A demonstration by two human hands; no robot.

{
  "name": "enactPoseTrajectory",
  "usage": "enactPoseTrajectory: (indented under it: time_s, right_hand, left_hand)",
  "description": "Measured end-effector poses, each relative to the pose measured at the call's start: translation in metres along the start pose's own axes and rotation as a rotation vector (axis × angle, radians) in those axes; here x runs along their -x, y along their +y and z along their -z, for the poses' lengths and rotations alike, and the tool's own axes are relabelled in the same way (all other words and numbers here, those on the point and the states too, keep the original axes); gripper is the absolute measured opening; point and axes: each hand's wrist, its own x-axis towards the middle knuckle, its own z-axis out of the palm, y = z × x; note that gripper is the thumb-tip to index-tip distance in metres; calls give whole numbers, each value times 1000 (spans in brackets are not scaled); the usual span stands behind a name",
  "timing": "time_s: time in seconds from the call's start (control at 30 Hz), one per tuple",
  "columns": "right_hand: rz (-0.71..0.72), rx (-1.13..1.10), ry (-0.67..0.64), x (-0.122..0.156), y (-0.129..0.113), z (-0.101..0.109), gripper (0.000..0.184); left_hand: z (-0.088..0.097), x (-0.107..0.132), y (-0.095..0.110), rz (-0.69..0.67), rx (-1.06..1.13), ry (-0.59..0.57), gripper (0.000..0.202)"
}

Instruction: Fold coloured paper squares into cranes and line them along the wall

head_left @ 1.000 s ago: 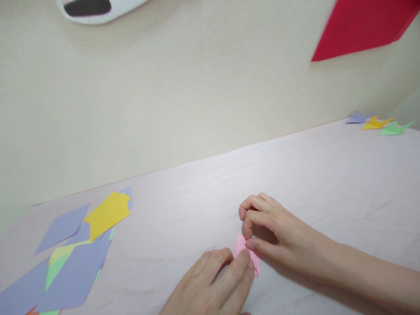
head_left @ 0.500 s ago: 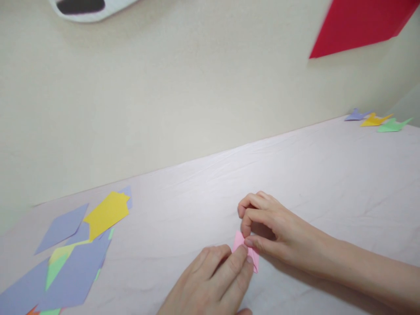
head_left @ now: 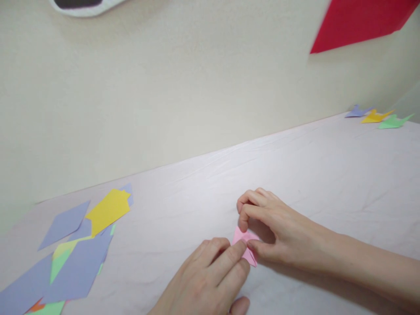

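Observation:
A small piece of pink origami paper (head_left: pixel 238 236), folded, lies on the cloth-covered surface between my two hands. My left hand (head_left: pixel 213 275) holds it down from the near side, its fingertips pressed on the paper. From the right, my right hand (head_left: pixel 265 223) has its index fingertip at the paper's far edge and its thumb at the right side, gripping a raised flap. Its other fingers are curled above. Fingers hide part of the folds.
At the left lie overlapping sheets of blue paper (head_left: pixel 82 267) and yellow paper (head_left: pixel 110 210), with green pieces among them. Folded paper birds, blue (head_left: pixel 357 112), yellow (head_left: pixel 376 117) and green (head_left: pixel 394 122), stand at the far right. A red sheet (head_left: pixel 361 24) hangs on the wall (head_left: pixel 197 87).
The pink paper's upper flap has opened out to the right, so its outline is wider. My right thumb and index finger have spread a little apart; my left fingers have shifted slightly.

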Motion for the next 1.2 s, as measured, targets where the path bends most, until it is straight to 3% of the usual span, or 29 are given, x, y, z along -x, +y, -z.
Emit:
enactPoseTrajectory:
  time_s: [0.2, 0.4, 0.6, 0.7, 0.93, 1.2]
  right_hand:
    - [18, 21, -28, 3, -2, 1, 27]
    - [1, 2, -136, 5, -3, 8, 37]
    - [-35, -107, -76, 1, 2, 10, 19]
    - [-9, -78, -30, 1, 3, 6, 20]
    - [13, -44, -18, -1, 3, 2, 19]
    - [27, -5, -16, -2, 0, 0, 20]
  left_hand:
    - [0, 0, 1, 26, 23, 18, 25]
    - [-3, -1, -1, 19, 12, 15, 23]
    - [-2, -2, -1, -20, -48, 15, 33]
    - [-4, -2, -2, -66, -104, 11, 40]
    - [-12, -1, -2, -51, -143, 19, 33]
    - [-8, 3, -4, -77, -159, 34, 37]
